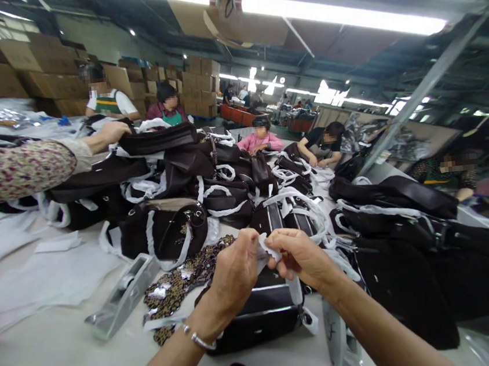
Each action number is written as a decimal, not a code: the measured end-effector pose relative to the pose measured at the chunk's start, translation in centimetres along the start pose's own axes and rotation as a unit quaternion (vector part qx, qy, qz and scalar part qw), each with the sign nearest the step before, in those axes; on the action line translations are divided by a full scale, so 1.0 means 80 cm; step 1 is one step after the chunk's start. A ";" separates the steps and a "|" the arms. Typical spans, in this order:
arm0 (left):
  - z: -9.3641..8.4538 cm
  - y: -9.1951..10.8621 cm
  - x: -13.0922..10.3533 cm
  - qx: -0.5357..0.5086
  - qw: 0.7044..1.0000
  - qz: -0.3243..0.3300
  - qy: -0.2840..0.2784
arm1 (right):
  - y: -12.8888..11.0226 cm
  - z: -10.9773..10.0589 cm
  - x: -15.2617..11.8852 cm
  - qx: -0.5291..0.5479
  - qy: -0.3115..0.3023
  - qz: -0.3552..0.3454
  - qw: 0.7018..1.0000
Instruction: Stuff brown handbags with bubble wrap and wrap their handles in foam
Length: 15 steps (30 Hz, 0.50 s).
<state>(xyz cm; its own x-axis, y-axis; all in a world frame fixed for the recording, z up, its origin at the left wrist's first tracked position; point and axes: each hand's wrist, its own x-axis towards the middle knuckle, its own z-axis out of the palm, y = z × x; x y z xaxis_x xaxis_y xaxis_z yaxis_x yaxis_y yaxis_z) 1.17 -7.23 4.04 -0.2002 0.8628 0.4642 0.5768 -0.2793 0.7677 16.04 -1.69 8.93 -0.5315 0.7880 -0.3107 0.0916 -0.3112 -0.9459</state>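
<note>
My left hand [238,268], with a silver bracelet at its wrist, is closed on a small piece of thin white wrapping paper [270,250]. Pinching the same paper from the other side is my right hand [302,254], its thumb and forefinger pressed together. Below both hands a black handbag [259,318] with silver trim lies on the table, partly hidden by my arms. Leopard-print fabric [173,292] spreads out to the left of this bag. Further left stands a clear tape dispenser [123,300].
Dark handbags [162,229] with white-wrapped handles pile up across the table [69,347]. More black bags [403,283] lie at the right. White paper sheets [57,278] rest at left. A co-worker's sleeved arm [28,165] reaches in from the left; several people sit opposite.
</note>
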 end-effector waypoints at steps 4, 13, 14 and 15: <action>-0.001 0.000 0.005 -0.033 0.999 -0.038 0.013 | -0.001 0.001 0.003 -0.021 -0.002 0.022 1.000; 0.003 -0.010 -0.002 -0.010 0.998 0.047 0.030 | 0.004 0.005 0.009 0.017 0.014 0.000 1.000; 0.002 -0.010 -0.003 -0.008 0.998 0.055 0.030 | 0.006 0.006 0.009 0.022 0.019 -0.005 1.000; 0.002 -0.010 -0.003 -0.006 0.997 0.065 0.030 | 0.008 0.008 0.010 0.026 0.026 -0.008 0.999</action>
<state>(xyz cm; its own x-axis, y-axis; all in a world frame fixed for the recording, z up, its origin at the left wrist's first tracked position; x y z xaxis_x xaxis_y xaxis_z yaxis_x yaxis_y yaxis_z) 0.89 -7.15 3.22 -0.1720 0.7924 0.5853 0.5917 -0.3919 0.7045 15.14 -1.63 8.17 -0.4883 0.8193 -0.3006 0.0391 -0.3236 -0.9454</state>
